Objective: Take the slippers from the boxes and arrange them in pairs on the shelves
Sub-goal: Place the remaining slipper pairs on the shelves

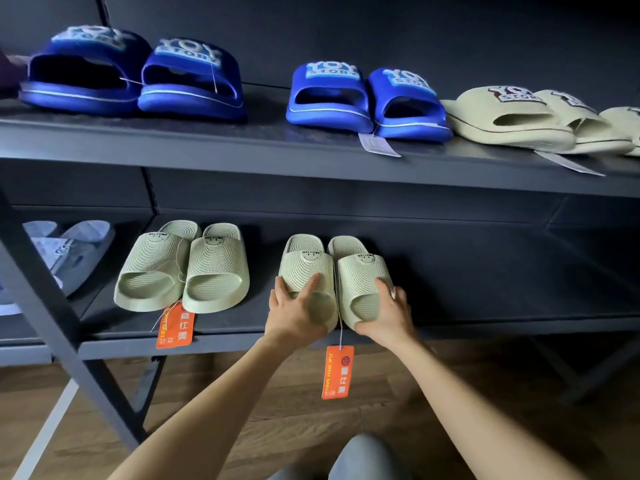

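Left slipper (pixel 304 271) is gripped by left hand (pixel 298 308), right slipper (pixel 362 277) by right hand (pixel 388 317), at front edge of lower shelf (pixel 485 292). Sides are held touching, presumably for pairing.

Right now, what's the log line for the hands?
left hand: grips left green slipper | right hand: grips right green slipper | place: lower shelf
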